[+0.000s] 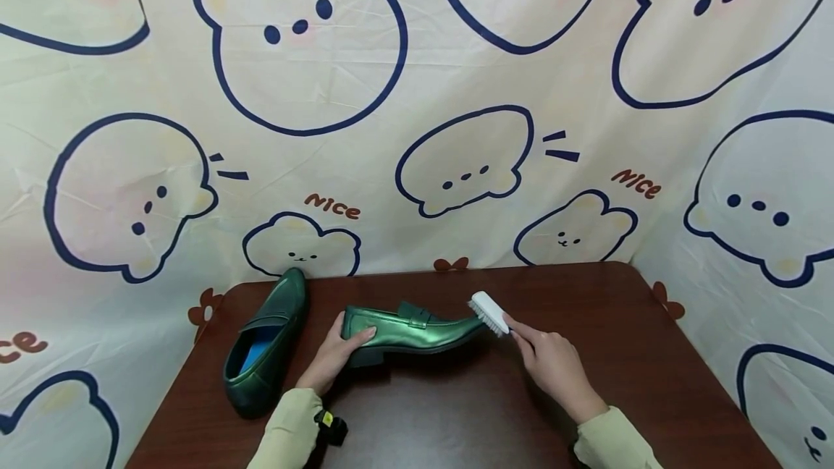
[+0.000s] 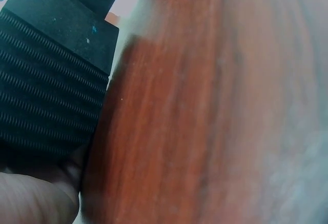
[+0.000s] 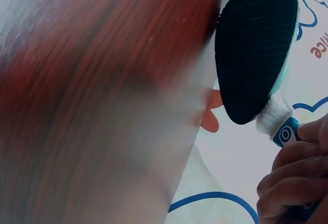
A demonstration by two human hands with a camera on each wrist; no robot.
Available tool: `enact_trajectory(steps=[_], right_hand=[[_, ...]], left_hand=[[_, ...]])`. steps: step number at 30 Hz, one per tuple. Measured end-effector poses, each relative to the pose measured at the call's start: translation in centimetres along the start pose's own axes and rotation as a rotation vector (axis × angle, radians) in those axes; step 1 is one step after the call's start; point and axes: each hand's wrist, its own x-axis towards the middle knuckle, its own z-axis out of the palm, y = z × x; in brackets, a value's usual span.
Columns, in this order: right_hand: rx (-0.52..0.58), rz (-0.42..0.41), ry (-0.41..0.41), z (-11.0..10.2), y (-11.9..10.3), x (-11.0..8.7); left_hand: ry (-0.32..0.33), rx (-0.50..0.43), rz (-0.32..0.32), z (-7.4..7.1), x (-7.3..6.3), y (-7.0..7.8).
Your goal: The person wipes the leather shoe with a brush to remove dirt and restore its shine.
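Observation:
A shiny green loafer [image 1: 423, 333] is held sideways above the table, toe to the right. My left hand [image 1: 331, 357] grips its heel end, thumb across the near side. Filling the left of the left wrist view is the ribbed black heel [image 2: 48, 85], with a fingertip below it. My right hand [image 1: 555, 373] holds a small white brush [image 1: 490, 312], its bristles at the loafer's toe tip. From the right wrist view, the black sole [image 3: 256, 49] faces the camera, and the pale bristles [image 3: 275, 115] meet the edge near the toe; fingers curl round the brush's handle.
A second green loafer [image 1: 267, 346] with a blue insole stands upright at the left of the dark brown table [image 1: 521, 418]. Behind the table and at its sides hangs a pale cloth [image 1: 456, 78] printed with bear outlines.

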Motion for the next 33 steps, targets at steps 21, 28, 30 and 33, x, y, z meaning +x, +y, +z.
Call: enact_trajectory(steps=[21, 28, 30, 33], right_hand=[[0.102, 0.005, -0.029, 0.0, -0.3, 0.3], [0.09, 0.052, -0.056, -0.4, 1.7, 0.9], [0.096, 0.05, -0.052, -0.4, 1.8, 1.0], [0.158, 0.039, -0.057, -0.4, 1.3, 0.7]], left_hand=[[-0.012, 0.023, -0.001, -0.4, -0.2, 0.3], [-0.012, 0.009, 0.004, -0.3, -0.5, 0.3], [-0.007, 0.013, 0.001, -0.2, -0.6, 0.2], [-0.008, 0.018, -0.007, -0.1, -0.6, 0.0]])
